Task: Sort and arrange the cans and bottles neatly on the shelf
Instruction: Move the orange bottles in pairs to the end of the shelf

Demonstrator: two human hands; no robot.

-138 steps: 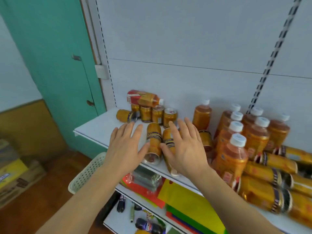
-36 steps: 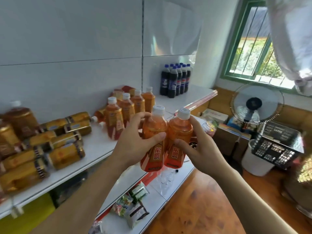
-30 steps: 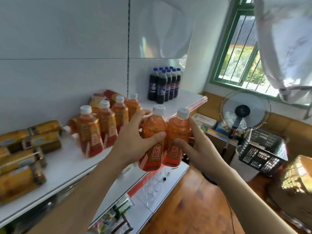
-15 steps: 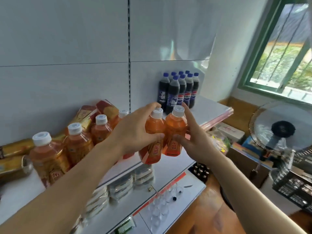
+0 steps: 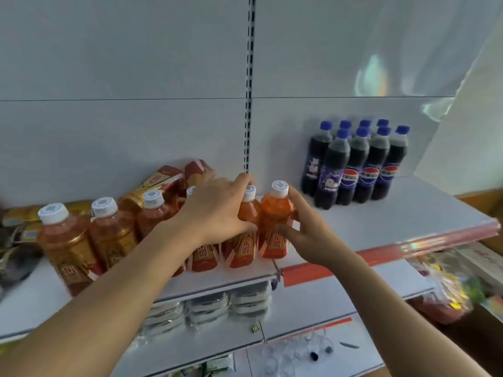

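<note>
Two orange tea bottles with white caps stand side by side on the white shelf (image 5: 381,221), near its front edge. My left hand (image 5: 217,210) wraps the left bottle (image 5: 246,235) from above and the side. My right hand (image 5: 307,235) grips the right bottle (image 5: 276,216) by its lower body. To the left runs a row of upright tea bottles (image 5: 65,238), partly hidden by my left forearm. Behind them lie red-and-gold bottles (image 5: 166,183) on their sides. Gold cans (image 5: 16,216) lie at the far left.
A tight block of dark cola bottles (image 5: 356,164) with blue caps stands at the shelf's back right. Bare shelf lies between them and my hands. A red price rail (image 5: 381,254) edges the right section. Lower shelves hold stacked packs (image 5: 206,308) and small clear cups (image 5: 288,352).
Both hands carried the two tea bottles from mid-air down onto the shelf, at the right end of the tea row. The view turned left, away from the window and fan.
</note>
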